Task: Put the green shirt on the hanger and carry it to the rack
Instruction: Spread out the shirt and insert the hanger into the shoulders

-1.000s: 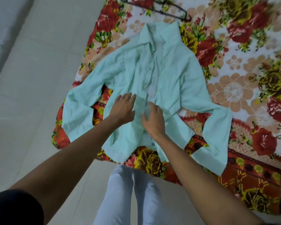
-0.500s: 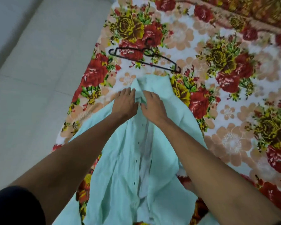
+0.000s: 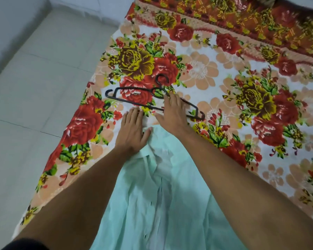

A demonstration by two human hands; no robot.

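Note:
The pale green shirt [image 3: 157, 192] lies flat on the flowered bedsheet [image 3: 224, 73], its collar end towards the far side. My left hand [image 3: 133, 129] rests flat at the shirt's collar, fingers straight. Just beyond the collar lies a black plastic hanger [image 3: 134, 91], hook pointing away from me. My right hand [image 3: 172, 114] reaches over the hanger's middle, fingers stretched out on its bars; no grip shows. Both forearms cover the sides of the shirt.
The sheet's left edge [image 3: 90, 98] borders a pale tiled floor [image 3: 29, 91]. A grey wall base [image 3: 11, 24] runs at the far left. The sheet's orange patterned border [image 3: 242, 17] lies at the far side. No rack is in view.
Both hands slid up the shirt from its lower front to the collar. My right hand has now gone past the collar onto the hanger. The view tilted forward.

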